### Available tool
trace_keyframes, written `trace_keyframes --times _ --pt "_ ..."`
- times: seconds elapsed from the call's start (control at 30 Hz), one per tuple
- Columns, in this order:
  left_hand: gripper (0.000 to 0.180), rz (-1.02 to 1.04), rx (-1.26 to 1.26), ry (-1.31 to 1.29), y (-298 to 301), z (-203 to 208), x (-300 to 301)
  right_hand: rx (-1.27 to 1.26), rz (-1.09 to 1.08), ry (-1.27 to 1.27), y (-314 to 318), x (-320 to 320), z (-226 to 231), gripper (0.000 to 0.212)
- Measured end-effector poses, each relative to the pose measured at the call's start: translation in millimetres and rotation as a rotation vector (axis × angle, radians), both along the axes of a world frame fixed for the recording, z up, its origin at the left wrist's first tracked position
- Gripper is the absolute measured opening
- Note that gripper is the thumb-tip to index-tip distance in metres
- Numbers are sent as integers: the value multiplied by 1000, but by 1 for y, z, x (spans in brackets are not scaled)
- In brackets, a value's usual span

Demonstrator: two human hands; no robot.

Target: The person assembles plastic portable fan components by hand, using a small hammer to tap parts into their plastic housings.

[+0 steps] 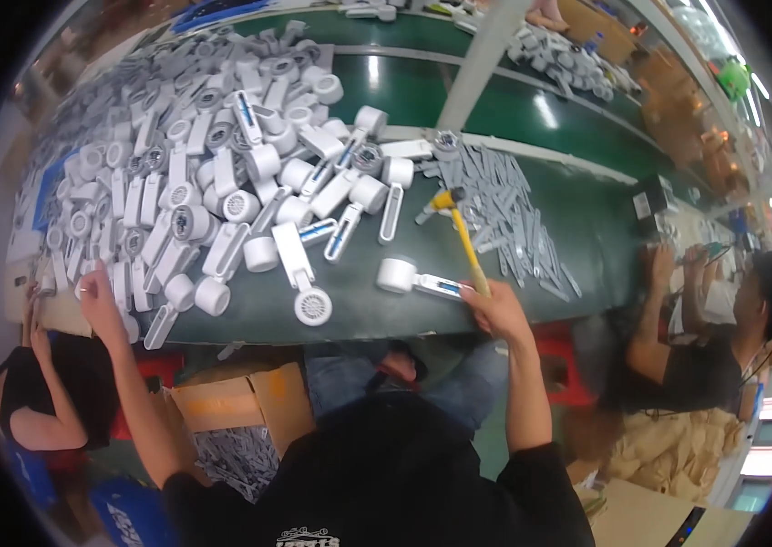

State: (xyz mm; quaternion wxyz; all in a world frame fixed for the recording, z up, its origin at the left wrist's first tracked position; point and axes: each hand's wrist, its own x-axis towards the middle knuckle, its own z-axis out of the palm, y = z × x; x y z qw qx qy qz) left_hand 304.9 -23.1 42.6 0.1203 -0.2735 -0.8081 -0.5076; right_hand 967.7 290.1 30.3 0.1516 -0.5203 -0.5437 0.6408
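Observation:
My right hand (497, 313) is closed around the yellow handle of a small hammer (466, 239), its dark and yellow head raised over the table. Beside that hand lies a white handheld fan (396, 274), with its handle open and blue inside; the handle's end meets my fingers, and whether they also grip it is hard to see. Far to the left, my left hand (101, 296) reaches to the near edge of a big heap of white fans (222, 205). Its fingers look apart, with nothing visible in them. Grey strip-shaped covers (504, 210) lie scattered beyond the hammer.
The green table (359, 314) ends just before my lap. Below it stands an open cardboard box (288, 401) of grey strips. A white post (482, 68) rises at the back. Co-workers sit on both sides, one at the right (691, 374), another's arm (56, 378) at the left.

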Motion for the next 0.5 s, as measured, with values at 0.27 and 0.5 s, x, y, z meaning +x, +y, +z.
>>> trace_keyframes --times 0.27,0.5 --pt "26 -739 -49 -342 146 27 271 -14 -138 209 -18 37 -5 45" --pt "30 -1144 -344 -414 233 44 428 553 -650 -307 -22 160 -6 36"
